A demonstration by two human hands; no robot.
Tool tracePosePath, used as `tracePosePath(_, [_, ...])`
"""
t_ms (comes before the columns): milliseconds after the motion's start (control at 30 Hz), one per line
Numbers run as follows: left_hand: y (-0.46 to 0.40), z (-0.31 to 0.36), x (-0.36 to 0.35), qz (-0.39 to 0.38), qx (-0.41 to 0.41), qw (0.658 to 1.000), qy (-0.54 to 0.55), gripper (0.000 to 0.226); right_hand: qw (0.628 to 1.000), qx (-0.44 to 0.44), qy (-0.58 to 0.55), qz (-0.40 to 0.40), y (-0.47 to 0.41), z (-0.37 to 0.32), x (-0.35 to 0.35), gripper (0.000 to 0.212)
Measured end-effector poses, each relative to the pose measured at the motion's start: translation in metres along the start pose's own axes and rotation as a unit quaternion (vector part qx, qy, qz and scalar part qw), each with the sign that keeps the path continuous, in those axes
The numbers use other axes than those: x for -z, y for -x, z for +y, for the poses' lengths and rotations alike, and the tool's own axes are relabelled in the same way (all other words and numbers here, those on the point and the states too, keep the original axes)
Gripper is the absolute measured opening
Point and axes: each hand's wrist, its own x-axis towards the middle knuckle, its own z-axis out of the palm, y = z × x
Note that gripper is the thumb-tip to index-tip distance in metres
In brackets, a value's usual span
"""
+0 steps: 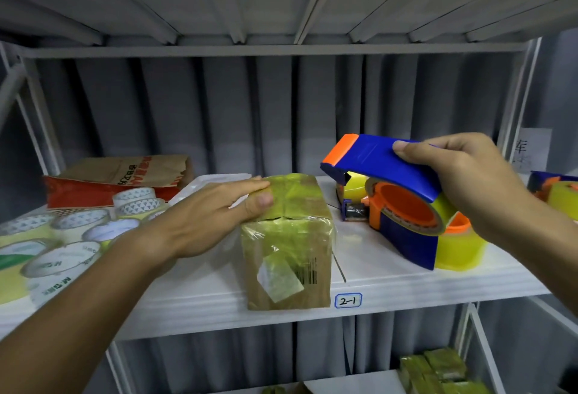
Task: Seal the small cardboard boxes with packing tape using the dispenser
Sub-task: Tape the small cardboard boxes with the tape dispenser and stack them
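Head view: a white metal shelf (pixel 391 281) is seen from the front, with grey curtain behind it.
Box: a small cardboard box (pixel 289 256) stands at the front edge of the shelf, its top and upper front covered in yellowish tape, a barcode label on its front face.
Left hand (pixel 206 218): laid flat on the top left edge of the box, fingers straight, thumb pressed against the taped corner.
Right hand (pixel 466 181): curled over the blue top of the tape dispenser (pixel 391 193), which is gripped just right of the box and apart from it.
Dispenser: blue and orange, loaded with a yellowish roll; whether its lower edge touches the shelf cannot be told.
Shelf label: a tag reading "2-1" (pixel 348 300) is fixed to the front lip, below the box's right corner.
Left side: wrapped tape rolls (pixel 62 246) and a brown paper bag (pixel 119 178) are kept there.
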Motion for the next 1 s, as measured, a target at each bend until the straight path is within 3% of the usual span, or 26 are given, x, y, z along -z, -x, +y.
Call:
tracePosePath(100, [-0.008, -0.005, 0.0, -0.03, 0.048, 0.998, -0.009, 0.103, 1.0, 0.0, -0.002, -0.004, 0.0, -0.001, -0.003, 0.022])
tracePosePath(167, [-0.015, -0.003, -0.003, -0.007, 0.055, 0.998, -0.02, 0.107, 1.0, 0.004, -0.009, -0.007, 0.0, -0.003, -0.005, 0.024])
tracePosePath(500, [-0.024, 0.015, -0.017, 0.146, -0.017, 0.989, -0.033, 0.045, 0.995, -0.022, -0.088, -0.03, 0.005, -0.007, -0.015, 0.028])
tracePosePath(600, [-0.023, 0.029, -0.018, 0.181, -0.032, 0.981, 0.059, 0.054, 0.988, -0.059, -0.139, -0.012, 0.002, -0.008, -0.014, 0.029])
tracePosePath(700, [-0.025, 0.046, -0.017, 0.162, -0.048, 0.97, 0.173, 0.057, 0.967, -0.111, -0.229, -0.019, 0.002, -0.011, -0.013, 0.032])
tracePosePath(833, [-0.03, 0.064, -0.021, 0.15, -0.061, 0.936, 0.313, 0.039, 0.94, -0.14, -0.307, -0.043, 0.005, -0.016, -0.014, 0.023])
tracePosePath(933, [-0.031, 0.069, -0.017, 0.179, -0.042, 0.918, 0.351, 0.035, 0.936, -0.143, -0.317, -0.049, 0.007, -0.018, -0.012, 0.024])
tracePosePath(1000, [-0.03, 0.066, -0.013, 0.153, -0.013, 0.916, 0.371, 0.033, 0.934, -0.143, -0.324, -0.051, 0.008, -0.019, -0.011, 0.023])
